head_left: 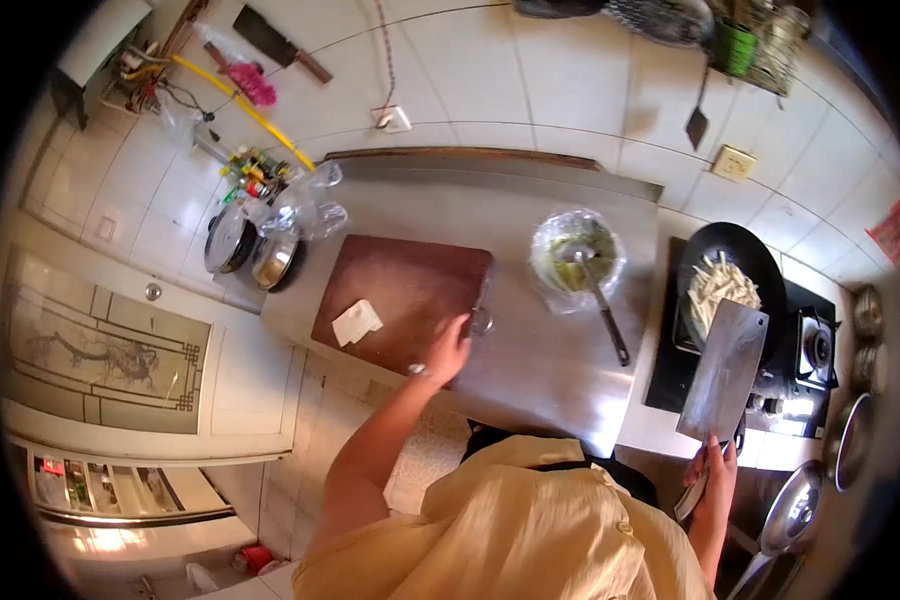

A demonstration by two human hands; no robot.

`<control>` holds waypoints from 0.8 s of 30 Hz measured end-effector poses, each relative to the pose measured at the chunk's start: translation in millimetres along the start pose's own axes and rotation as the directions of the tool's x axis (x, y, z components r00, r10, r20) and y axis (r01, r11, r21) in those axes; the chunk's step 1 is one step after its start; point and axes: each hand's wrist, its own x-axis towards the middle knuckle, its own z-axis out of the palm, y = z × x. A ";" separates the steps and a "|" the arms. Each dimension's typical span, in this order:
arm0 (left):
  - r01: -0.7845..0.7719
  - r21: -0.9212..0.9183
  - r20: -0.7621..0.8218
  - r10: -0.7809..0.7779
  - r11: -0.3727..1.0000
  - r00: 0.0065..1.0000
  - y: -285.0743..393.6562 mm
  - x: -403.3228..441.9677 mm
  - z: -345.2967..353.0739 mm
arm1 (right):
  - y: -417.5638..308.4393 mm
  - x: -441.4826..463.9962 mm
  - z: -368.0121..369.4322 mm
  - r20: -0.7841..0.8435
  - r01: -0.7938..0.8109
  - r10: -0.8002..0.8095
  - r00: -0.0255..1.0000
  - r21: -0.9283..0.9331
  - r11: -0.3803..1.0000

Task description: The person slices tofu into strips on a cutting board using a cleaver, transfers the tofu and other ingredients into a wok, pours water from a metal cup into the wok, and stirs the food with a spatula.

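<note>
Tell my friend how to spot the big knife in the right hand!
Find the black stove, then the pan of pale strips on it. In front of the pan, the right hand holds the knife. It's broad and grey with a small corner hole, unlike the darker wall knife.

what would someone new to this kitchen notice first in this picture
Probably the broad cleaver held in the right hand, at the right, overlapping the black pan of pale strips in this view. Next, the reddish-brown board left of centre, the left hand at its edge.
</note>
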 end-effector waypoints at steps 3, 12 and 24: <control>0.164 0.250 -0.042 -0.159 0.954 0.986 -106.0 -30.1 -48.8 | 2.1 -2.6 61.3 0.031 -0.041 0.045 0.998 -0.138 0.990; -0.148 0.212 0.239 0.096 0.966 0.966 -241.0 19.8 -115.9 | 104.1 13.9 320.8 0.500 0.223 0.166 0.850 -0.626 0.747; -0.241 0.097 0.138 0.227 0.966 0.964 -181.6 35.1 -43.5 | 181.0 46.9 452.9 0.705 0.709 -0.103 0.702 -0.706 -0.003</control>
